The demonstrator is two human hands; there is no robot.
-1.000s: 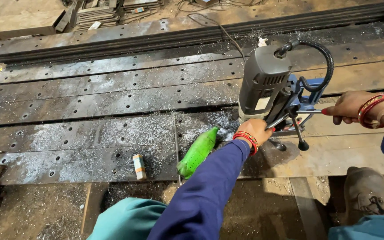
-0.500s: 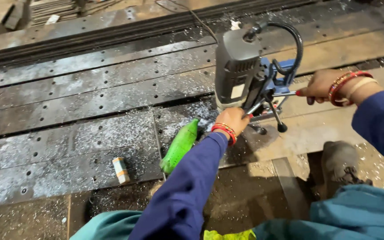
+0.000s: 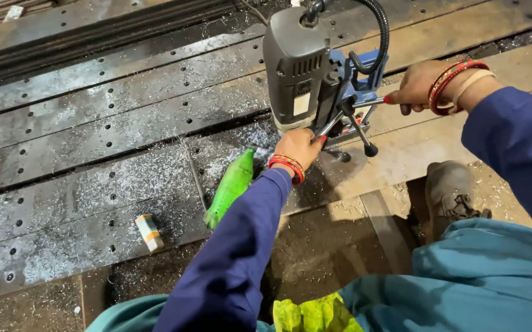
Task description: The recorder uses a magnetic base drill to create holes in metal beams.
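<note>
A grey and blue magnetic drill press [image 3: 306, 74] is seen from above, standing upright on a long steel plate [image 3: 94, 110] dotted with rows of small holes and dusted with metal shavings. The left hand [image 3: 298, 147], with red bangles at the wrist, is placed low against the front of the drill's base, its fingers curled around it; how firmly it grips cannot be told. The right hand [image 3: 416, 86], also bangled, is closed around one red-tipped spoke of the feed handle [image 3: 355, 120] on the drill's right side. A black cable [image 3: 380, 31] is looped over the top of the machine. A green plastic bottle [image 3: 230, 187] is laid on its side just left of the left hand, and a small white and orange cylinder [image 3: 149, 232] lies farther left. A worn shoe [image 3: 449, 190] is set on the floor below the right hand.
</note>
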